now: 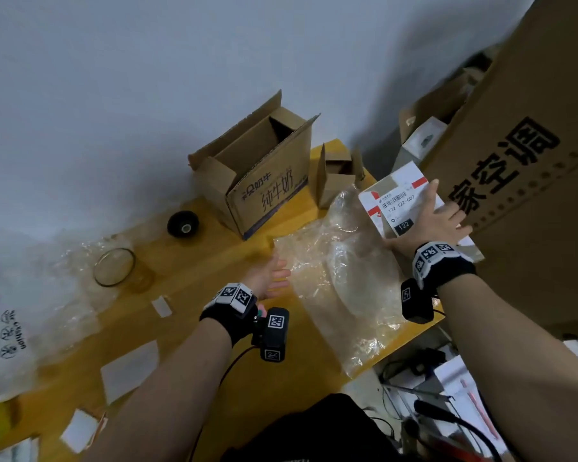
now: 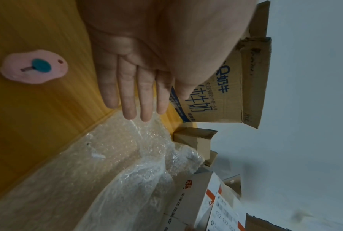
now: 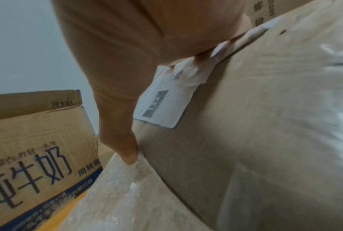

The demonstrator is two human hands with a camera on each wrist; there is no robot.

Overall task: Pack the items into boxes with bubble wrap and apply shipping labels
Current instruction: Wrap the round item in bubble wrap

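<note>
A closed cardboard box [image 1: 376, 200] with a white shipping label [image 1: 401, 205] sits at the table's right edge, partly on a crumpled sheet of bubble wrap [image 1: 341, 278]. My right hand [image 1: 441, 215] lies flat on the label with its fingers spread. Its thumb [image 3: 127, 148] runs down the box's near side to the bubble wrap [image 3: 117, 195]. My left hand [image 1: 276, 275] hovers with straight fingers [image 2: 129, 93] at the left edge of the bubble wrap [image 2: 127, 164] and holds nothing.
An open milk carton box [image 1: 267, 181] and a small open box [image 1: 336, 176] stand at the back of the yellow table [image 1: 197, 261]. A glass [image 1: 114, 266], a black roll [image 1: 182, 223], white paper slips [image 1: 131, 371] and an air-cushion bag [image 1: 21, 311] lie left. A huge carton [image 1: 531, 161] walls the right.
</note>
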